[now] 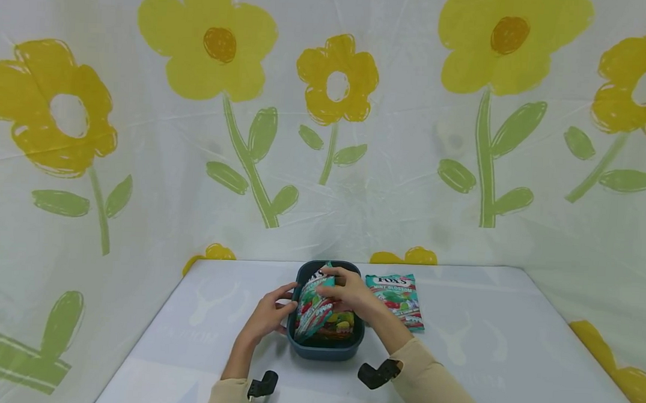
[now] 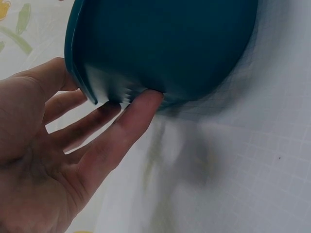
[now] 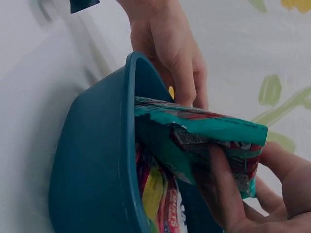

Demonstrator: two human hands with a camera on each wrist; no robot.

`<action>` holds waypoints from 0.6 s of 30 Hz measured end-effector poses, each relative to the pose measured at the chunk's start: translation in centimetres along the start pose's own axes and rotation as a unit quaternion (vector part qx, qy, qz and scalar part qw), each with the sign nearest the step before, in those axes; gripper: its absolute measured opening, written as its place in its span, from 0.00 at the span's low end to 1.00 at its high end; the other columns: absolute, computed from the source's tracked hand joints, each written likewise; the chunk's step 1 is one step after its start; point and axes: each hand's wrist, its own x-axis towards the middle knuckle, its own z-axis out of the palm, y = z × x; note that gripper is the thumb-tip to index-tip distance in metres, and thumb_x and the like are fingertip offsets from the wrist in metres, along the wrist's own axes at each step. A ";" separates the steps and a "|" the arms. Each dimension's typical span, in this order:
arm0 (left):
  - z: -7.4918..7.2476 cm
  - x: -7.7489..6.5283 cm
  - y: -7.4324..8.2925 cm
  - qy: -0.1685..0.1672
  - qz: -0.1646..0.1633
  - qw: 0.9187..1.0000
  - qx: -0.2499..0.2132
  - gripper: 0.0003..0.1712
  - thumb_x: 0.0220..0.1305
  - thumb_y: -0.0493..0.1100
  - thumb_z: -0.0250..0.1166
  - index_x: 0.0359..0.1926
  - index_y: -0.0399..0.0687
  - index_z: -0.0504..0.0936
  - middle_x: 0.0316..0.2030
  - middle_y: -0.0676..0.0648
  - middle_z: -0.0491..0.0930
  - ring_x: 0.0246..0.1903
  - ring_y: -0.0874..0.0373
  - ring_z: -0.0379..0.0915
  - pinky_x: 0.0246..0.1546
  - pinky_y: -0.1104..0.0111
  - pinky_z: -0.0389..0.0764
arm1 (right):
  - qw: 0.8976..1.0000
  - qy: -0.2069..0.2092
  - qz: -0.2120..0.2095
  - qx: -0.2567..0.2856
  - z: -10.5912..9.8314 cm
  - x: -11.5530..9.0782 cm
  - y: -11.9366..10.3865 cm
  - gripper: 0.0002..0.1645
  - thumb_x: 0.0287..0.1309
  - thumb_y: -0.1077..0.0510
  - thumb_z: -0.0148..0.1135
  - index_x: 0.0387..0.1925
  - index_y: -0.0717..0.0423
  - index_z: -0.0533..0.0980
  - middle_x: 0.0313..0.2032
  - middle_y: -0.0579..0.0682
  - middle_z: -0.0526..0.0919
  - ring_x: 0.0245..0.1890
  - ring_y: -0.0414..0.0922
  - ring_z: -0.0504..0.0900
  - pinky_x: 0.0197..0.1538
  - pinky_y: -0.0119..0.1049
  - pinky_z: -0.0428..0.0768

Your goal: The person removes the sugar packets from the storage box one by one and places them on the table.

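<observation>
In the head view my right hand (image 1: 351,293) grips a teal bag of candy (image 1: 314,306) marked FOX'S, tilted with its lower part inside a dark blue bin (image 1: 324,352). The right wrist view shows my thumb and fingers pinching the upper end of this candy bag (image 3: 204,131). My left hand (image 1: 268,313) holds the bin's left side. Up close in the left wrist view, its fingers spread against the bin wall (image 2: 170,43), with one digit at the rim. Under the teal bag, another candy bag (image 1: 341,325) with red and yellow print lies in the bin, partly covered.
A second teal candy bag (image 1: 397,298), marked FOX'S MINT BLOSSOM, lies flat on the white table (image 1: 473,352) just right of the bin. Behind the table hangs a white curtain (image 1: 400,169) with yellow flowers.
</observation>
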 end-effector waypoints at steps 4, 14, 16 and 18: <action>0.0 0.0 0.0 0.000 0.001 1.000 0.001 0.30 0.68 0.42 0.60 0.70 0.52 0.68 0.60 0.34 0.73 0.47 0.48 0.79 0.22 0.59 0.87 | 1.000 -0.010 -0.002 0.024 -0.2 0.0 0.3 0.36 0.60 0.56 0.67 0.69 0.49 0.67 0.57 0.62 0.77 0.31 0.44 0.82 0.33 0.38 0.87; 0.0 -0.1 0.0 -0.002 0.001 1.000 -0.001 0.30 0.68 0.43 0.60 0.70 0.53 0.68 0.60 0.34 0.73 0.48 0.48 0.79 0.22 0.59 0.87 | 0.999 -0.003 0.007 0.054 -0.7 -0.1 0.7 0.35 0.58 0.56 0.68 0.67 0.45 0.69 0.58 0.60 0.76 0.34 0.45 0.83 0.36 0.39 0.87; 0.0 -0.1 0.1 -0.001 0.001 1.000 -0.002 0.30 0.68 0.43 0.60 0.70 0.53 0.68 0.60 0.34 0.73 0.48 0.47 0.79 0.22 0.59 0.87 | 0.998 -0.003 0.005 0.056 -0.8 -0.1 0.7 0.35 0.58 0.56 0.68 0.67 0.44 0.69 0.59 0.60 0.76 0.35 0.45 0.84 0.37 0.39 0.88; -0.1 -0.1 0.0 -0.001 0.003 1.000 -0.002 0.30 0.68 0.43 0.60 0.70 0.53 0.68 0.60 0.34 0.73 0.48 0.47 0.79 0.22 0.59 0.87 | 0.998 -0.004 0.002 0.058 -0.8 -0.2 0.7 0.35 0.58 0.57 0.69 0.67 0.45 0.69 0.59 0.61 0.76 0.36 0.46 0.84 0.38 0.40 0.88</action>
